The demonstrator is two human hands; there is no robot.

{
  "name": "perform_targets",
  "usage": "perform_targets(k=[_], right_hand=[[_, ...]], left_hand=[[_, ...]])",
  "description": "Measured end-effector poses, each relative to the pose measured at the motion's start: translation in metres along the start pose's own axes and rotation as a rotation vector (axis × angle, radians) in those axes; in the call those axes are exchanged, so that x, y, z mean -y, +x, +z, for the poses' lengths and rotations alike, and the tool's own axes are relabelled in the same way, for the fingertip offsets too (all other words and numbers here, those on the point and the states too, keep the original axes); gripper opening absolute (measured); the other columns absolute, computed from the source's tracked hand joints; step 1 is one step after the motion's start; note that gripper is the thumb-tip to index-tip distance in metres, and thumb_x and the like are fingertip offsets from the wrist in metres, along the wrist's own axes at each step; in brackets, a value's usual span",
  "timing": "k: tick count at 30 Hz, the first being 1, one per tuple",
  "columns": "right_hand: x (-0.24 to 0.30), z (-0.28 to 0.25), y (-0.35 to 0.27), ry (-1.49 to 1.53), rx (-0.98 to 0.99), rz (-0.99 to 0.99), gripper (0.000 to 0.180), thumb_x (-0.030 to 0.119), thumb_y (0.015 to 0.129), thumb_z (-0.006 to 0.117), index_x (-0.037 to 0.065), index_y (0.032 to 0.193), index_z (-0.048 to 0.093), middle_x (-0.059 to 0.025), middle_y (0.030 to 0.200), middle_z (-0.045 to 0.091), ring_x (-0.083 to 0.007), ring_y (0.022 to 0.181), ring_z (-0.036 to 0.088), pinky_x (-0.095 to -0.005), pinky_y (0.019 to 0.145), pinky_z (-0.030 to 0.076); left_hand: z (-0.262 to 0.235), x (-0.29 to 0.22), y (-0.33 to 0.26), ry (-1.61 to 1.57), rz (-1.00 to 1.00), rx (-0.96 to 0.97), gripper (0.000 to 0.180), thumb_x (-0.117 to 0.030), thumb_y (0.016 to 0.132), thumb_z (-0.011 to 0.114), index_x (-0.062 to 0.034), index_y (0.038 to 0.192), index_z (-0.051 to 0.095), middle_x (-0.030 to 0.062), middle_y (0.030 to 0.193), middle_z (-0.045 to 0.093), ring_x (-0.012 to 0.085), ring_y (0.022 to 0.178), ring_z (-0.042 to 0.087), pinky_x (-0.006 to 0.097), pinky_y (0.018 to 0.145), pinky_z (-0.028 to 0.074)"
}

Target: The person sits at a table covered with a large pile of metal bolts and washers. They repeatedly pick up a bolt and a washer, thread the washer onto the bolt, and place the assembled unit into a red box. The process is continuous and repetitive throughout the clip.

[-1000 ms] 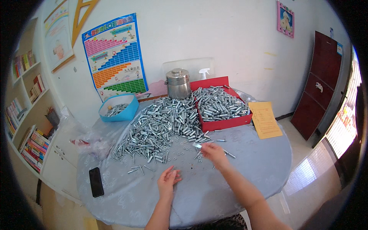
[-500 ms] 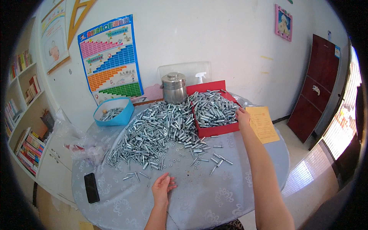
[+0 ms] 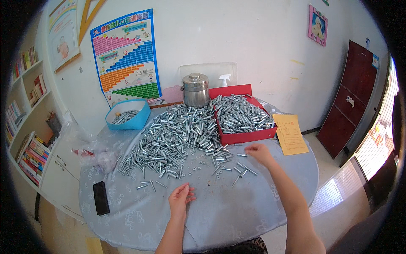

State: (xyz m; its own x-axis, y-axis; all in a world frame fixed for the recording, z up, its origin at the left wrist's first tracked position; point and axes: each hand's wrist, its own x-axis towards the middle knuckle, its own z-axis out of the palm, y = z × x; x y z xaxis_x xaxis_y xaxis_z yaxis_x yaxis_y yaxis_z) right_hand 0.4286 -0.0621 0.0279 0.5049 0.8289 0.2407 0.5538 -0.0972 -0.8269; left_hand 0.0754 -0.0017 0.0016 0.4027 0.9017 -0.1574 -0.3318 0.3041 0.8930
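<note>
A large heap of silvery metal bolts [image 3: 169, 139] covers the middle of the cloth-covered table [image 3: 139, 230]. More of them fill a red box [image 3: 249, 136] at the back right. My left hand [image 3: 179, 198] rests near the front edge, palm turned inward, fingers loosely curved and apart, holding nothing I can see. In front of the red box, my right hand [image 3: 259, 153] is over the table with its fingers drawn together; whether something small is between them is hidden. A single bolt [image 3: 241, 155] lies just by its fingertips, and several loose bolts [image 3: 243, 170] lie nearer me.
Small washers [image 3: 198, 163] are scattered before the heap. A blue bin [image 3: 141, 120] of metal parts stands at the back left, a steel pot [image 3: 196, 91] behind the heap. A black phone [image 3: 100, 198] and plastic bags [image 3: 99, 156] are at left, a yellow paper [image 3: 292, 137] at right.
My right hand has moved from the red box's right side toward me and left, to the table in front of it. My left hand stays about where it was. The view has shifted slightly.
</note>
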Motion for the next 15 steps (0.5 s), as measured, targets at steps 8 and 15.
perform_targets(k=[8, 15], right_hand=[[0.025, 0.048, -0.047, -0.54, 0.135, 0.05, 0.024, 0.027, 0.062, 0.069, 0.01, 0.079, 0.066, -0.0081, 0.076, 0.062, -0.0246, 0.078, 0.058, -0.0347, 0.067, 0.047], [0.047, 0.036, -0.065, -0.423, 0.293, -0.201, 0.014, 0.018, 0.064, 0.066, 0.01, 0.075, 0.061, -0.0078, 0.078, 0.06, -0.0235, 0.077, 0.056, -0.0343, 0.068, 0.045]], left_hand=[[-0.005, 0.0, -0.001, 0.024, 0.002, -0.01, 0.023, -0.015, 0.083, 0.056, -0.0004, 0.1, 0.056, 0.009, 0.086, 0.061, 0.0122, 0.069, 0.056, 0.026, 0.058, 0.051], [-0.007, 0.0, -0.003, 0.013, 0.021, -0.008, 0.022, -0.016, 0.083, 0.056, -0.0016, 0.099, 0.057, 0.0087, 0.086, 0.061, 0.0123, 0.07, 0.056, 0.027, 0.058, 0.051]])
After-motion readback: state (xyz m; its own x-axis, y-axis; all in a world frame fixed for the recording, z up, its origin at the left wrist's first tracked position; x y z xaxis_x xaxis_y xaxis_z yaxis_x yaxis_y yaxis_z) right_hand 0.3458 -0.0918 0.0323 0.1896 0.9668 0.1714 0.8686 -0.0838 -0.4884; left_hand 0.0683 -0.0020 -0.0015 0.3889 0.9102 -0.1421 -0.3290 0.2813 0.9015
